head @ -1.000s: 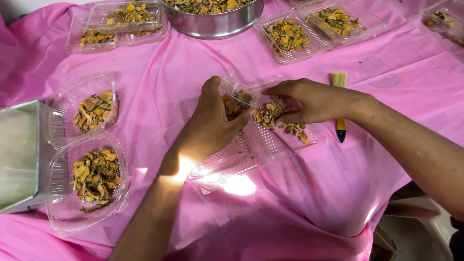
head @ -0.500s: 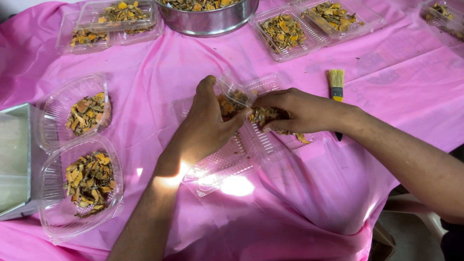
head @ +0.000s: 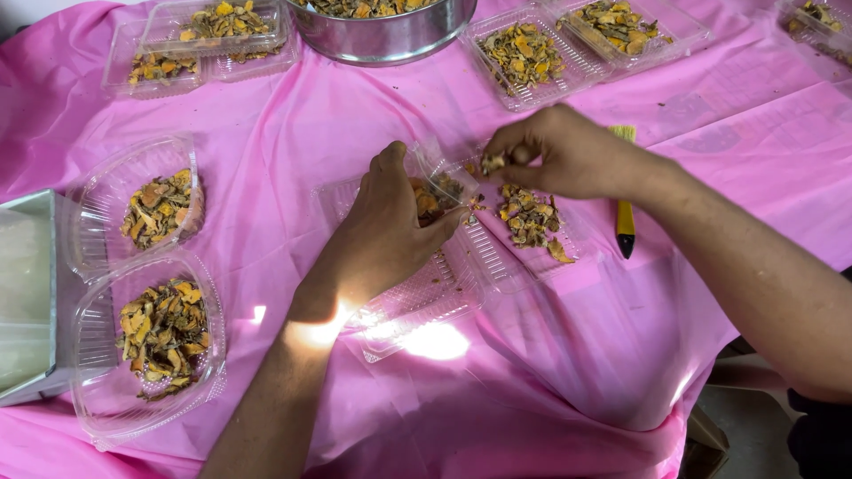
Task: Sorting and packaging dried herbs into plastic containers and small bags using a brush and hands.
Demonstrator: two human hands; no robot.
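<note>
The left hand (head: 390,235) grasped a clear ribbed plastic container (head: 444,266). At two o'clock, the right hand (head: 555,151) pinched, it seemed, a dried yellow-brown piece (head: 491,163).

Food-packing workstation: pink table cover (head: 293,151), rows of clear plastic trays (head: 524,53) holding dried pieces, steel bowl (head: 382,31), metal scale (head: 31,293).

Pink cloth (head: 293,115) covers table, creased, draping over near edge. Bright light patches (head: 435,341) on cloth at centre. Pale floor (head: 754,426) at lower right, brown box corner (head: 706,439) beside it.
</note>
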